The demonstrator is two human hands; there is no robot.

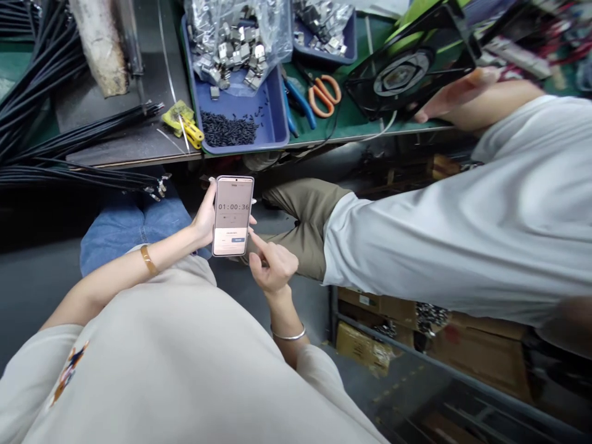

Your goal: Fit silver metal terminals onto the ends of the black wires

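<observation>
A smartphone (234, 216) rests upright in my left hand (205, 217), whose fingers wrap round it from behind. Its screen reads 01:00:36 above a white pop-up panel with a blue button. My right hand (274, 264) holds nothing. Its index finger is stretched toward the phone's lower right edge, the thumb stands apart and the other fingers are curled. Whether that fingertip touches the phone, I cannot tell.
Ahead, the workbench (152, 159) carries black cables (92, 132), a blue tray (272, 126) of metal connectors and small black pieces, orange-handled scissors (324, 95) and a black fan (402, 71). To my right sits a co-worker (444, 216), one hand by the fan. Boxes (481, 354) stand on a low rack.
</observation>
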